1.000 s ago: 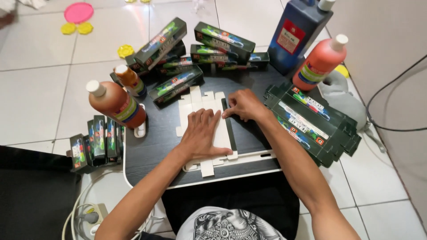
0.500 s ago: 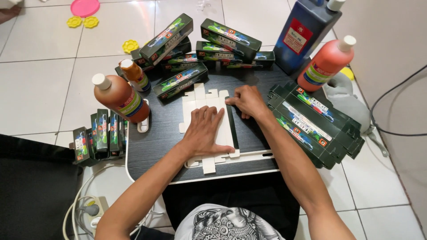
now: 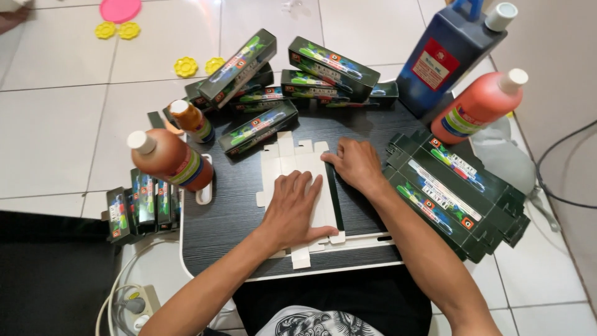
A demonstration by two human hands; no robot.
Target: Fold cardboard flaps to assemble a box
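The flat card (image 3: 292, 163) lies white side up in the middle of the black tray (image 3: 230, 218). It looks thin and light, and it bends easily along its folds, so the edges and flaps seem best to hold. The left hand (image 3: 292, 208) lies flat on it, fingers spread, pressing it down. The right hand (image 3: 354, 165) rests on the dark side flap, fingers together, pinching nothing. Both arms reach forward. A stack of flat boxes (image 3: 454, 193) lies to the right, bottles (image 3: 171, 160) to the left.
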